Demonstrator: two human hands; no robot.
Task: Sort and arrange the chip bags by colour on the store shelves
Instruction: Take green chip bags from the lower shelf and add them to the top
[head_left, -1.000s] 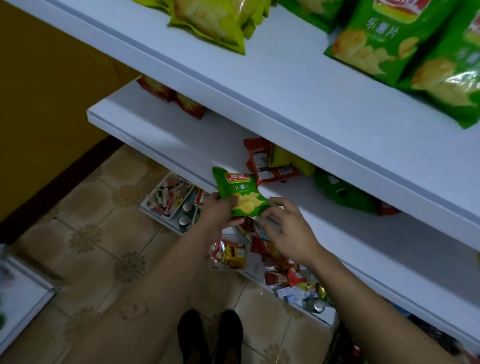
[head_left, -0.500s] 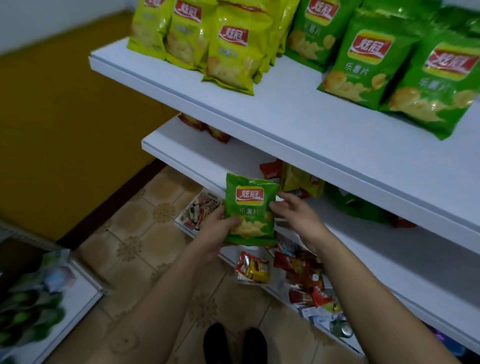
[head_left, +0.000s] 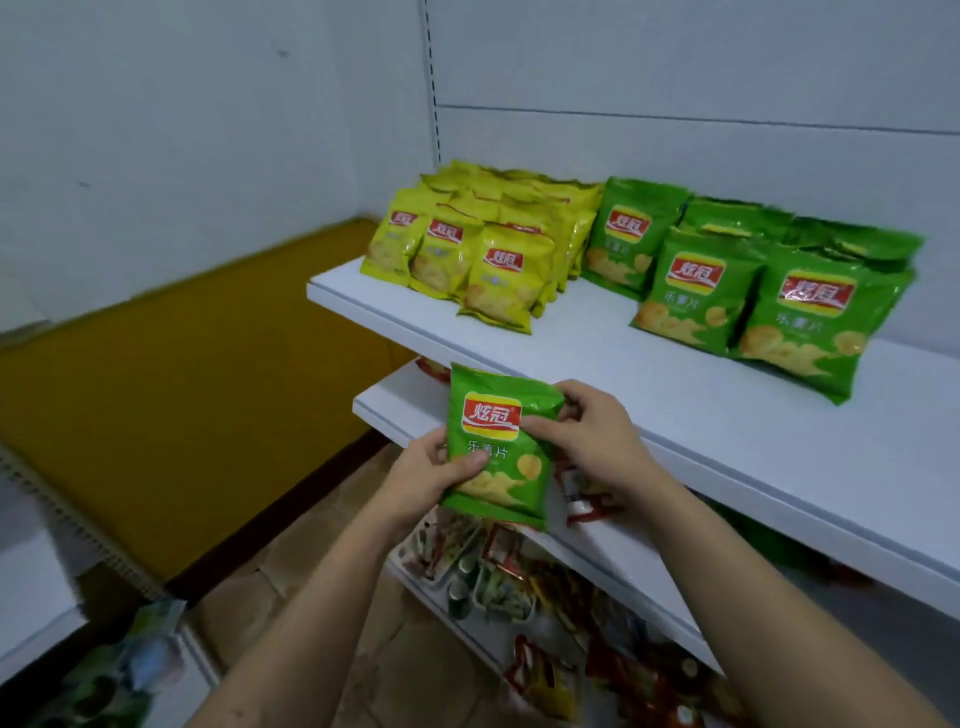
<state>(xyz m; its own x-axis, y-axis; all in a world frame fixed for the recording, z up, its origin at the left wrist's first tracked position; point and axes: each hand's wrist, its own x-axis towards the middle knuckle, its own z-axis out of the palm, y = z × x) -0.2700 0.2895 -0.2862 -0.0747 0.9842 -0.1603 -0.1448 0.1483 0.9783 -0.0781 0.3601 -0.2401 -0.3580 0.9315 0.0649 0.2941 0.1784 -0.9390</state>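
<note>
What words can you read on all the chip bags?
"炫冠" on the red and yellow logo of the green foil chip bag held by the left hand and right hand.
"乐薯片" under that logo.
"炫冠" on the green foil bags on the top shelf.
"炫冠" on the yellow foil bags beside them.
Packets on the lower shelves: too blurred to read.

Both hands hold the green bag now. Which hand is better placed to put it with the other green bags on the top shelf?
Probably the right hand: it grips the green bag at its upper right edge, on the side of the green bags. The left hand holds the lower left edge.
</note>
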